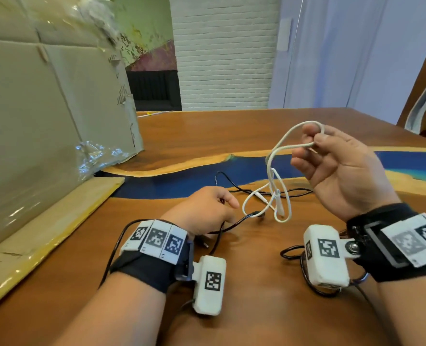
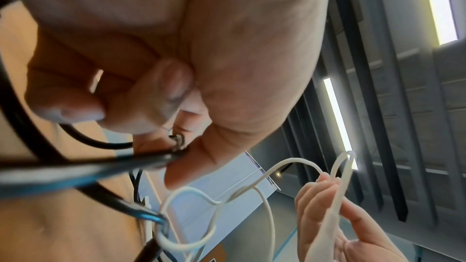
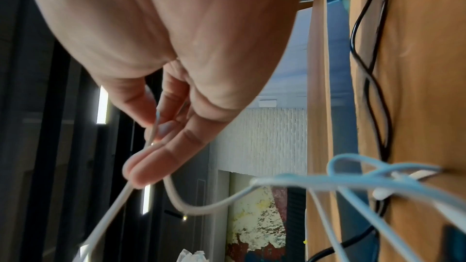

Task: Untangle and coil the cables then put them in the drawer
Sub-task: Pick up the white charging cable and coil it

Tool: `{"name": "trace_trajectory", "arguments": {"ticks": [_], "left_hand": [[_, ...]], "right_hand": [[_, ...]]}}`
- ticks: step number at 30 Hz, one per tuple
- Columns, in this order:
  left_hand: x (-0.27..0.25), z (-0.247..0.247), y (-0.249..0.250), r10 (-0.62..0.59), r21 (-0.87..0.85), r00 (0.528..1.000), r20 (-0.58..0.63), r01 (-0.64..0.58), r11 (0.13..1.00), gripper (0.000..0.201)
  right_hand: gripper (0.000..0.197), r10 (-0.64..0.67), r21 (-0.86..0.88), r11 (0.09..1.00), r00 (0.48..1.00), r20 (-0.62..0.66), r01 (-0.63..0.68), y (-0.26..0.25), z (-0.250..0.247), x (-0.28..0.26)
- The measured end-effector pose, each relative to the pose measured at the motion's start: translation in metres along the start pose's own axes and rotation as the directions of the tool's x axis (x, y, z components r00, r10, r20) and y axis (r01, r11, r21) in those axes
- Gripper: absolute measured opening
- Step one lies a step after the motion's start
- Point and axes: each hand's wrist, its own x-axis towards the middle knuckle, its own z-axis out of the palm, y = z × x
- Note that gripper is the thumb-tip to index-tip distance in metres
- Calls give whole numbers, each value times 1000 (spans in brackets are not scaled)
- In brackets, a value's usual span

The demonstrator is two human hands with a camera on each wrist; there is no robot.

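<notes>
A thin white cable (image 1: 272, 156) hangs in tangled loops from my right hand (image 1: 332, 161), raised above the table. Thumb and fingers pinch its top loop; the wrist view shows the white cable (image 3: 176, 202) passing between the fingers (image 3: 151, 166). Its lower loops reach the table and cross a black cable (image 1: 234, 223). My left hand (image 1: 207, 211) rests low on the table, fingers curled round the black cable (image 2: 105, 142), pinched against the thumb. The white cable (image 2: 264, 178) and my right hand (image 2: 327, 216) show beyond it. No drawer is visible.
A large cardboard box (image 1: 44, 126) wrapped in plastic stands at the left on a flat cardboard sheet (image 1: 52, 226). The wooden table (image 1: 257, 308) has a blue resin strip (image 1: 182, 181) across it. More black cable loops (image 1: 292, 253) lie under my right wrist.
</notes>
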Motion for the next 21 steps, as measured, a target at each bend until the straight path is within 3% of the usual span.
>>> {"name": "trace_trajectory", "arguments": {"ticks": [4, 7, 10, 12, 14, 17, 19, 21], "left_hand": [[-3, 3, 11, 22, 137, 991, 129, -39, 990, 9], [-6, 0, 12, 114, 154, 976, 184, -143, 978, 19], [-8, -9, 5, 196, -126, 978, 67, -186, 974, 28], [-10, -14, 1, 167, -286, 986, -28, -168, 943, 23], [-12, -18, -1, 112, -399, 993, -40, -118, 909, 23], [-15, -18, -3, 94, -443, 992, -81, -120, 888, 22], [-14, -19, -3, 100, -473, 977, -191, -180, 862, 16], [-11, -24, -3, 72, -535, 943, -324, -246, 808, 23]], "right_hand": [[25, 47, 44, 998, 997, 53, -50, 3, -2, -3], [22, 64, 38, 997, 997, 31, -65, 5, -5, -8], [24, 77, 61, 995, 997, -29, -75, 8, -14, -13], [25, 80, 120, 990, 994, -79, -70, 7, -21, -14], [23, 66, 173, 984, 989, -136, -43, 5, -27, -13], [21, 60, 173, 985, 968, -243, -17, 7, -34, -11], [22, 67, 157, 987, 945, -319, -17, 10, -38, -9], [22, 72, 160, 987, 912, -404, -7, 11, -42, -7]]}}
